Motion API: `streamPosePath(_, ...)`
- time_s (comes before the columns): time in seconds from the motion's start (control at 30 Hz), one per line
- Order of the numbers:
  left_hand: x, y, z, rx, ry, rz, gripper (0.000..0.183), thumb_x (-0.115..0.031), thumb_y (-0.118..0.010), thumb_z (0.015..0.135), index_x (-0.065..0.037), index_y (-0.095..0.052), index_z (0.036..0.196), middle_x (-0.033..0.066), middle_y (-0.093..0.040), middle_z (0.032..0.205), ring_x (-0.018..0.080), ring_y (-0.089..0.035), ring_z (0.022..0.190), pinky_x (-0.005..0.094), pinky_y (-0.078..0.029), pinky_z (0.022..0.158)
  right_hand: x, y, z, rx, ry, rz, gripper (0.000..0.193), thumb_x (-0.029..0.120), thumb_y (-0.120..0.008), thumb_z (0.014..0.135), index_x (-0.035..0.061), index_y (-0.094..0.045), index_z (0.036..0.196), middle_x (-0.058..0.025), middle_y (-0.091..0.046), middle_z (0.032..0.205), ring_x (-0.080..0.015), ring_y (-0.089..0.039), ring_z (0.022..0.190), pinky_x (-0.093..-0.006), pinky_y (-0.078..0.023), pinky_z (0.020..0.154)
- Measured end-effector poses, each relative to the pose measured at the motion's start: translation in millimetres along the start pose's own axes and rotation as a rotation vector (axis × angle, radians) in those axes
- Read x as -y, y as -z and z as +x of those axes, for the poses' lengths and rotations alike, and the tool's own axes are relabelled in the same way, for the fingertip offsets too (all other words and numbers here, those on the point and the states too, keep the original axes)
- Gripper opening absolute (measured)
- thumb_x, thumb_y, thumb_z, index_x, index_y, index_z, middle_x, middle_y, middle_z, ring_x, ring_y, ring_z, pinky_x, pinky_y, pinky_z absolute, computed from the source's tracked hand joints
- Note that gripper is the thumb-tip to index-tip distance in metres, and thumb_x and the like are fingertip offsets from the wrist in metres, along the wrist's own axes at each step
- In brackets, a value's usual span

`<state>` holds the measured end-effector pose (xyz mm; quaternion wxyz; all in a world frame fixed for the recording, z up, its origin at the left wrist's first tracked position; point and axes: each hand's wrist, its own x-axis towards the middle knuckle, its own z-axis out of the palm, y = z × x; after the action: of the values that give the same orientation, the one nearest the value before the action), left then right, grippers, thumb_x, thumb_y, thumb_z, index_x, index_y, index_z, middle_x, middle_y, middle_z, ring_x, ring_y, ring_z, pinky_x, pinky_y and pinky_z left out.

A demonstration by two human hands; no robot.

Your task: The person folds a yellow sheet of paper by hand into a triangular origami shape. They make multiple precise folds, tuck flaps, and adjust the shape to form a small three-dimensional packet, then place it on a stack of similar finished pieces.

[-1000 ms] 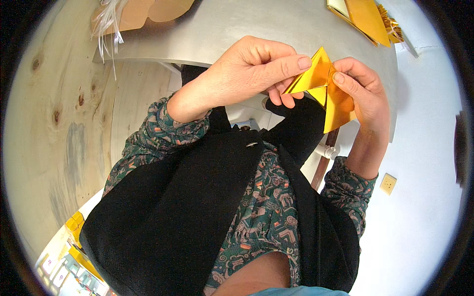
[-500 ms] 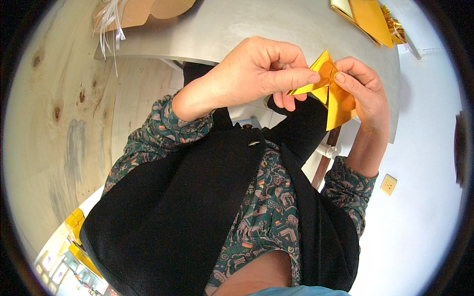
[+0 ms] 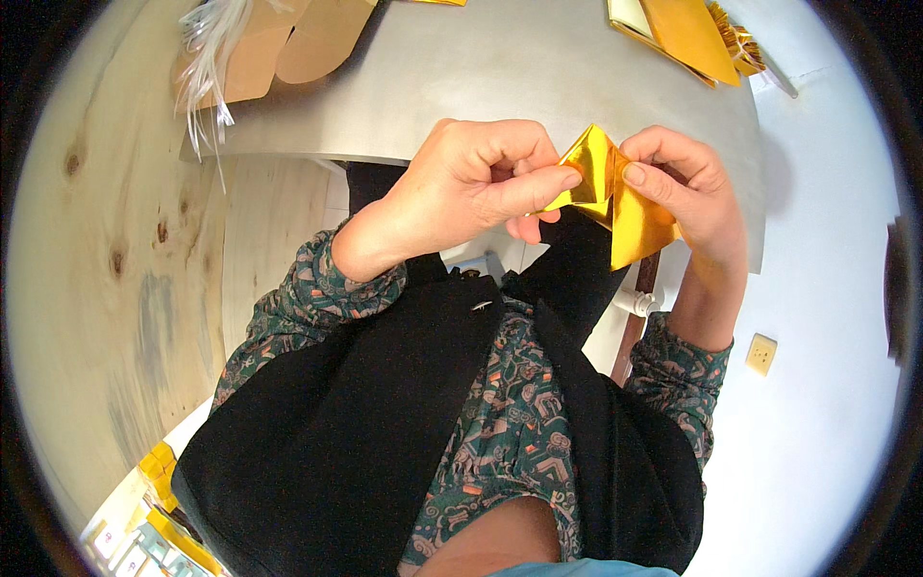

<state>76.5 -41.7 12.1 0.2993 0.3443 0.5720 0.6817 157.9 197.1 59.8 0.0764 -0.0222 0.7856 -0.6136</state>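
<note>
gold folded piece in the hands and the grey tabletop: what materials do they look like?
Folded gold piece: thin foil-coated paper or metallic foil, by the look; mirror-bright glare, crisp creases, holds sharp points. Pinched between left hand and right hand.
Grey tabletop: looks like brushed metal or a matte grey laminate; soft, diffuse sheen, no grain. Cannot tell which.

The folded paper (image 3: 615,197) is shiny gold-yellow, brighter where light catches its upper facet. The counter (image 3: 500,77) is dull grey. The sheets (image 3: 687,34) at its far edge are the same golden yellow. The shirt (image 3: 510,423) is dark green with a small orange and grey pattern; the vest (image 3: 356,423) is plain black. The wall (image 3: 106,240) is pale knotted wood.
</note>
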Motion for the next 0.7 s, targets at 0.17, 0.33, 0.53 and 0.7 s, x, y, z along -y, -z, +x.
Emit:
streamPosePath(0.17, 5.9, -0.7, -1.5, -0.013, -0.023, 0.006, 0.020, -0.016, -0.065, 0.097, -0.003, -0.062, 0.083, 0.0004, -0.066, 0.072, 0.0048, -0.063, 0.060, 0.0176, -0.047, 0.053, 1.9, -0.8, -1.0, 0.004, 0.003, -0.016, 0.015, 0.016, -0.068, 0.093, 0.0008, -0.068, 0.096, 0.0010, -0.066, 0.085, -0.0059, -0.059, 0.081, -0.0217, -0.046, 0.074)
streamPosePath(0.33, 8.6, 4.1, 5.1, -0.047, -0.291, 0.314, 0.023, -0.024, -0.069, 0.095, -0.004, -0.064, 0.083, -0.0005, -0.063, 0.066, 0.0034, -0.060, 0.060, 0.0198, -0.046, 0.052, 1.9, -1.1, -1.0, -0.010, 0.065, -0.099, 0.014, 0.014, -0.069, 0.091, 0.0008, -0.069, 0.093, 0.0019, -0.065, 0.083, -0.0065, -0.055, 0.078, -0.0232, -0.043, 0.072)
streamPosePath(0.53, 10.1, 3.1, 12.8, -0.058, -0.321, 0.310, 0.024, -0.023, -0.070, 0.094, -0.005, -0.064, 0.078, -0.0025, -0.056, 0.060, 0.0024, -0.051, 0.055, 0.0211, -0.039, 0.048, 1.5, -4.5, -0.1, 0.034, 0.089, -0.137, 0.013, 0.014, -0.069, 0.090, 0.0008, -0.069, 0.092, 0.0018, -0.064, 0.082, -0.0070, -0.053, 0.077, -0.0238, -0.042, 0.071)
streamPosePath(0.7, 13.5, -2.3, 10.6, -0.107, -0.328, 0.299, 0.025, -0.022, -0.070, 0.094, -0.006, -0.062, 0.075, -0.0043, -0.050, 0.055, 0.0012, -0.048, 0.053, 0.0214, -0.036, 0.047, 2.7, -5.4, 1.0, 0.052, 0.115, -0.171, 0.013, 0.013, -0.069, 0.089, 0.0003, -0.069, 0.092, 0.0013, -0.064, 0.082, -0.0074, -0.054, 0.079, -0.0245, -0.042, 0.072)
